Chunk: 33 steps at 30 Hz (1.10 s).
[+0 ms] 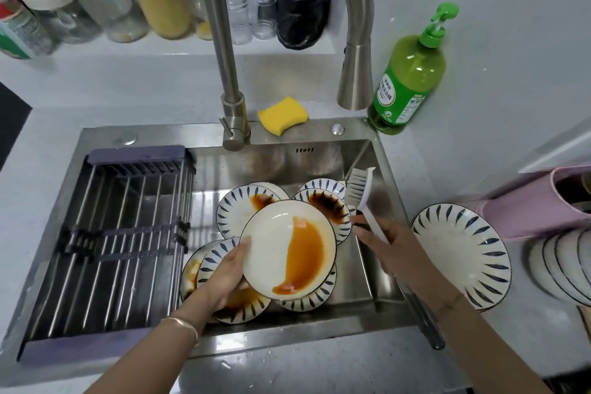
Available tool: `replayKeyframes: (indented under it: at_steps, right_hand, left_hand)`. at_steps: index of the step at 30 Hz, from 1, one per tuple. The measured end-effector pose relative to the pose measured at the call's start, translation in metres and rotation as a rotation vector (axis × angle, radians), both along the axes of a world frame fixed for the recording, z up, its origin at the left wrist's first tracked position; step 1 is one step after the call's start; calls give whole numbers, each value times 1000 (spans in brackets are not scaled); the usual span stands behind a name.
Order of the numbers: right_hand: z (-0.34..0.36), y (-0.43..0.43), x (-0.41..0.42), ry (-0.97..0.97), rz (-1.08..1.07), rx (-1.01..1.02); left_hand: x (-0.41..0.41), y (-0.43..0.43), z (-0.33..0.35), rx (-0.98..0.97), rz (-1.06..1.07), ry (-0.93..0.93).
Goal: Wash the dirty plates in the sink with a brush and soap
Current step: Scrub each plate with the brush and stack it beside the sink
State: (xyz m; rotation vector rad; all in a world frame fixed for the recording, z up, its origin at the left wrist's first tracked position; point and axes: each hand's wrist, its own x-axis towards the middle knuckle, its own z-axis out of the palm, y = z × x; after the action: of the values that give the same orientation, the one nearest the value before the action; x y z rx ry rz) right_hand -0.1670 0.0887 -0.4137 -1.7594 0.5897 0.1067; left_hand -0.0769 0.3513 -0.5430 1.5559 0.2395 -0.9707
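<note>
Presently, every entry is placed against the stainless-steel sink (287, 342). Left hand (228, 275): above the sink's middle, thumb over and fingers under the left rim of a white plate (271, 240), gripping it. The white plate is tilted toward the camera and carries a crescent of orange sauce on its right half. Right hand (393, 243): over the sink's right side, fingers curled round the handle of a white dish brush (359, 189). Its head stands up and away from the hand, bristles facing left, apart from the white plate. Dirty plates with blue leaf-stroke rims lie overlapped on the sink floor beneath the white plate:
- back-left plate (236, 211), with a brown-orange smear;
- back-right plate (326, 201), with dark brown sauce;
- front-left plate (236, 307), with dark sauce, partly hidden by the left hand;
- front plate (316, 297), showing little but its rim.

Green pump soap bottle (409, 73): upright on the counter at the sink's back right corner. Yellow sponge (283, 115): on the sink's back ledge, just right of the faucet base. Gooseneck faucet (230, 41): rises from the back ledge, with its spray head hanging over the sink's back right. Slatted drain rack (112, 233): spans the sink's left half. Patterned plate (460, 253), with no sauce visible: on the counter just right of the sink. Pink container (527, 208): farther right of the sink, with plates on edge (559, 269) in front of it. Jars (160, 0): in a row on the shelf behind the sink. Bracelet (182, 325): on the left wrist, over the sink's front edge.
</note>
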Motion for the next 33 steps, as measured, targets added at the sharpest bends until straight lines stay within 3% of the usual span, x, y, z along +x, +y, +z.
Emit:
replayKeyframes:
  at_steps: [5, 10, 18, 25, 29, 33]
  right_hand:
    - [9, 5, 4, -13, -42, 23]
    - [16, 5, 4, -40, -28, -20]
    - [21, 9, 5, -43, 10, -55]
    - [36, 11, 11, -52, 48, -85]
    - [43, 4, 14, -36, 33, -69]
    - [48, -1, 15, -39, 125, -168]
  left_hand:
    - [12, -16, 21, -82, 44, 97]
    - [22, -18, 33, 68, -10, 1]
    - [37, -20, 66, 385, -247, -687]
    - [48, -22, 93, 233, -126, -1055]
    - [53, -29, 91, 160, -10, -951]
    - [39, -42, 105, 60, 144, -645]
